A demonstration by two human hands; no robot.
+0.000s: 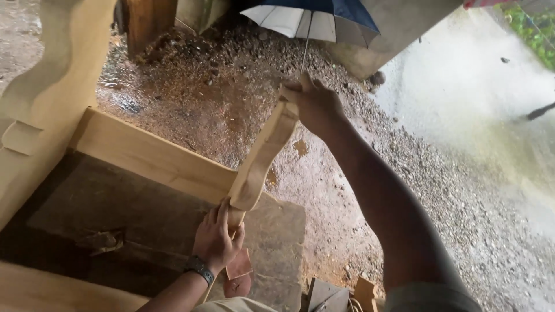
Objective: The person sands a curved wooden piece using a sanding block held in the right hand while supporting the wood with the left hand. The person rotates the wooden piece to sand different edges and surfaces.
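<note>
Wet gravel ground with puddles, reddish brown, runs across the middle. Open umbrella, dark blue and white panels, stands at the top with its thin shaft down onto the gravel. Pale concrete slab at right, greenery in the top right corner. Dark wooden post top left. Small wood offcuts lie at the bottom edge. Flat stone slab beside them.

Open wet gravel at three o'clock; timber crowded the nine o'clock side.

The curved wooden leg ran from six toward twelve, the wooden frame blocked passage at nine, and an umbrella stood at twelve; the gravel ground lay open.
</note>
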